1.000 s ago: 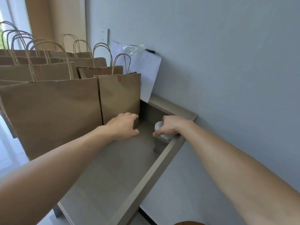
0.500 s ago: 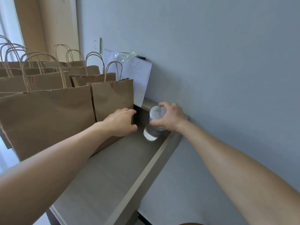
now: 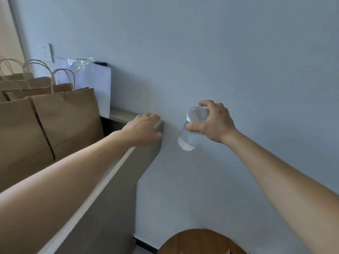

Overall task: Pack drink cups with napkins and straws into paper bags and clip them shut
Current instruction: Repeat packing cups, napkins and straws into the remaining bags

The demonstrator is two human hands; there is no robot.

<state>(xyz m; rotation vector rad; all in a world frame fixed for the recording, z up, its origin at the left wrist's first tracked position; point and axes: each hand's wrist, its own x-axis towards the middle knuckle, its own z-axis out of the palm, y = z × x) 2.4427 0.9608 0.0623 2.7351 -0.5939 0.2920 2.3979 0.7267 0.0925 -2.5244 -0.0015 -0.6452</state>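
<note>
Your right grip curls over the top of the tilted clear cup, beyond the desk where your left grip rests slack; loosening could drop it.

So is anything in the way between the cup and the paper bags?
Yes. The right hand holds the clear cup in the air past the end of the table. Between it and the nearest paper bag sit the left hand, resting on the table's corner, and the table's raised edge.
</note>
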